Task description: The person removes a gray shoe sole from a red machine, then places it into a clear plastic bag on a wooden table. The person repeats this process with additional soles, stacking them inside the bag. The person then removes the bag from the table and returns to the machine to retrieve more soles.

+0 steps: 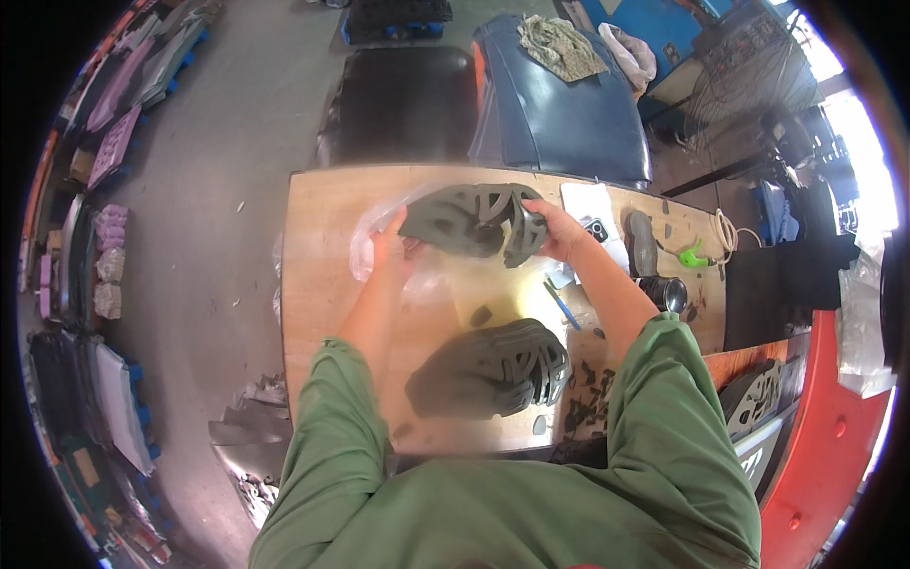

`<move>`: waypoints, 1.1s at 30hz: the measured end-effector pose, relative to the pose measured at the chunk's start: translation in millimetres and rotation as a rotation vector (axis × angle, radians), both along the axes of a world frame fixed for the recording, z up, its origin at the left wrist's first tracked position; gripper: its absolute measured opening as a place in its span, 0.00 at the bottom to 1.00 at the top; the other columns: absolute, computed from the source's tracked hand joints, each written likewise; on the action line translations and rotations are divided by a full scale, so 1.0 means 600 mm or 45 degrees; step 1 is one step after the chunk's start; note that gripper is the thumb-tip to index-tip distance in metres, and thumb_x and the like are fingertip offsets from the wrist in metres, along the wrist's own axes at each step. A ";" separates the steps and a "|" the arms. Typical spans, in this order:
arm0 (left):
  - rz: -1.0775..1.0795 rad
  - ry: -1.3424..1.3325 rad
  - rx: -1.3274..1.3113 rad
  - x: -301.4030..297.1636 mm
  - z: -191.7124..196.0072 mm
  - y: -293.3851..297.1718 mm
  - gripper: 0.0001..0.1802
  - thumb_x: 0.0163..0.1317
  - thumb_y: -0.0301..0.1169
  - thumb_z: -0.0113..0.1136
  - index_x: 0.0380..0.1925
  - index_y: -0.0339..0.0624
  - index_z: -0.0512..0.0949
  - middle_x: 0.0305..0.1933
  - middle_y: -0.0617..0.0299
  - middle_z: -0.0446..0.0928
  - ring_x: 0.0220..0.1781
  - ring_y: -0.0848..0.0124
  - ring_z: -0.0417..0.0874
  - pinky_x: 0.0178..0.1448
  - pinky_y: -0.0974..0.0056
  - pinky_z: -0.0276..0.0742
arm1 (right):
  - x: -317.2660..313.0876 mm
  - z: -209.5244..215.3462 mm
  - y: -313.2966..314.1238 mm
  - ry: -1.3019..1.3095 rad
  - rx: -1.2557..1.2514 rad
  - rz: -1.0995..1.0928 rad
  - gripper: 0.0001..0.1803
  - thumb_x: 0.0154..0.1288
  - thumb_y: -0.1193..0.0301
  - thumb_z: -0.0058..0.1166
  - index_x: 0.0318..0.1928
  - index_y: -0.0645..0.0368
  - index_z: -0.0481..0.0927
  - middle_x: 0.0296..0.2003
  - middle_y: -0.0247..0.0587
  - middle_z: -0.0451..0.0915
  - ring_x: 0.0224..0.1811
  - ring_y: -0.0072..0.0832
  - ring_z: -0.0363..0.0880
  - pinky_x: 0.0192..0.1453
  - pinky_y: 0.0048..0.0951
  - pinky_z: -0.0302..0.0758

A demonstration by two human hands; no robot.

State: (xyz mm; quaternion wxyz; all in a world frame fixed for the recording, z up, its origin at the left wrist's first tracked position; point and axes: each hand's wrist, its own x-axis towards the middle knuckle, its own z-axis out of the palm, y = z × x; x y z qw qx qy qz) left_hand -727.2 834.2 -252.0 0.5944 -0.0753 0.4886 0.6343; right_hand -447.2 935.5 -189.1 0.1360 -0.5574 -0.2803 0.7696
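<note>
A dark grey moulded piece with curved cut-out slots is held above the far part of a wooden table. My left hand grips its left end, over a clear plastic bag. At its right end my right hand holds the edge. A stack of similar grey slotted pieces lies on the table close to my body, between my green-sleeved forearms.
On the table's right side lie a white sheet, a blue pen, a grey oval piece, a green tool, a metal cup and dark offcuts. Dark panels stand beyond the table. Racks of parts line the left.
</note>
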 end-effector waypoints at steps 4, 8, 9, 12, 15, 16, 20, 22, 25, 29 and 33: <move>0.100 -0.047 0.115 0.005 -0.016 0.011 0.44 0.57 0.40 0.73 0.67 0.45 0.55 0.59 0.55 0.71 0.56 0.58 0.73 0.59 0.48 0.73 | -0.009 -0.005 -0.006 -0.003 -0.022 -0.039 0.26 0.65 0.54 0.59 0.58 0.54 0.76 0.54 0.37 0.79 0.57 0.35 0.78 0.66 0.49 0.70; 0.143 -0.005 0.070 0.012 -0.016 0.003 0.45 0.56 0.40 0.73 0.67 0.42 0.55 0.65 0.53 0.65 0.61 0.58 0.69 0.61 0.46 0.72 | -0.011 -0.004 -0.009 0.056 -0.053 -0.053 0.24 0.68 0.60 0.57 0.59 0.59 0.74 0.55 0.40 0.79 0.58 0.35 0.78 0.62 0.48 0.76; 0.074 0.177 0.018 0.021 -0.011 -0.003 0.44 0.55 0.39 0.74 0.65 0.41 0.58 0.63 0.53 0.67 0.61 0.58 0.70 0.61 0.47 0.72 | -0.012 -0.002 -0.010 0.100 -0.070 -0.042 0.24 0.68 0.60 0.57 0.59 0.59 0.74 0.55 0.41 0.78 0.58 0.36 0.78 0.62 0.48 0.76; -0.347 1.022 -0.312 0.063 0.015 -0.033 0.37 0.52 0.42 0.74 0.57 0.35 0.70 0.54 0.49 0.76 0.57 0.55 0.78 0.62 0.56 0.74 | -0.016 0.007 -0.009 0.192 -0.120 -0.072 0.24 0.69 0.60 0.55 0.60 0.61 0.73 0.56 0.43 0.78 0.58 0.38 0.78 0.64 0.50 0.74; -1.299 1.487 -0.449 0.102 0.042 -0.068 0.34 0.50 0.50 0.71 0.52 0.40 0.76 0.50 0.48 0.80 0.53 0.53 0.82 0.59 0.58 0.76 | -0.025 0.018 -0.004 0.241 -0.184 -0.152 0.24 0.68 0.59 0.54 0.59 0.59 0.74 0.56 0.41 0.78 0.59 0.38 0.77 0.66 0.52 0.71; -1.535 1.626 -0.188 0.116 0.047 -0.073 0.33 0.51 0.52 0.67 0.53 0.45 0.77 0.51 0.49 0.81 0.53 0.53 0.82 0.57 0.56 0.77 | -0.027 0.021 -0.001 0.177 -0.202 -0.119 0.24 0.66 0.57 0.53 0.58 0.55 0.75 0.56 0.39 0.79 0.61 0.37 0.75 0.68 0.52 0.67; -1.845 1.928 0.191 0.166 0.037 -0.075 0.24 0.53 0.50 0.60 0.49 0.56 0.81 0.49 0.58 0.83 0.52 0.53 0.83 0.52 0.52 0.78 | -0.032 0.017 -0.002 0.125 -0.220 -0.173 0.22 0.66 0.58 0.52 0.57 0.53 0.76 0.54 0.38 0.80 0.58 0.38 0.76 0.66 0.56 0.66; -2.101 2.112 0.354 0.184 0.019 -0.079 0.21 0.54 0.47 0.59 0.47 0.55 0.82 0.47 0.59 0.83 0.51 0.54 0.83 0.51 0.52 0.79 | -0.033 0.005 -0.007 0.189 -0.264 -0.261 0.19 0.67 0.61 0.50 0.56 0.54 0.76 0.53 0.40 0.80 0.54 0.42 0.79 0.62 0.61 0.69; -2.238 2.089 0.461 0.188 -0.004 -0.087 0.18 0.55 0.46 0.58 0.44 0.54 0.83 0.44 0.58 0.84 0.49 0.54 0.83 0.50 0.52 0.79 | -0.034 -0.014 -0.015 0.183 -0.284 -0.399 0.19 0.66 0.62 0.50 0.55 0.55 0.77 0.50 0.40 0.81 0.52 0.43 0.79 0.61 0.61 0.70; -2.104 2.376 0.558 0.174 -0.002 -0.080 0.24 0.56 0.50 0.58 0.49 0.52 0.81 0.49 0.54 0.81 0.51 0.52 0.82 0.54 0.51 0.77 | -0.048 -0.037 -0.024 0.165 -0.202 -0.542 0.19 0.65 0.62 0.52 0.53 0.55 0.77 0.47 0.40 0.81 0.52 0.41 0.78 0.61 0.56 0.70; -1.865 2.066 0.212 0.168 0.034 -0.065 0.35 0.56 0.57 0.58 0.60 0.50 0.75 0.62 0.52 0.73 0.61 0.52 0.76 0.63 0.52 0.73 | -0.057 -0.051 -0.030 0.098 0.061 -0.558 0.20 0.63 0.62 0.56 0.52 0.58 0.78 0.49 0.43 0.80 0.55 0.39 0.77 0.60 0.46 0.72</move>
